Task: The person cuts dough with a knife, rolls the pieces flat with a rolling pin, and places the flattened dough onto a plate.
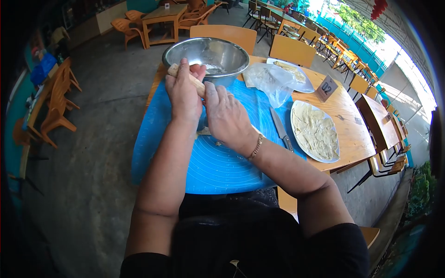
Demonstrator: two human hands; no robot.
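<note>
A pale beige, stick-shaped roll [198,86] lies across my left hand [184,95], with its blunt end showing past the thumb. I cannot make out whether it is dough or wood. My right hand [226,111], dusted white, has its fingers closed at the roll's near end. Both hands are raised over a blue mat [222,173] marked with circles. Small dough scraps [204,132] lie on the mat below, partly hidden by my right hand. Just beyond my hands stands a steel bowl [236,69] with white powder inside.
A knife [280,127] lies right of my right hand, beside a white plate [330,159] covered with flat dough. Further back are a crumpled plastic bag [273,83], another plate [303,87] and a number stand [326,88]. Chairs [292,50] border the wooden table [354,134].
</note>
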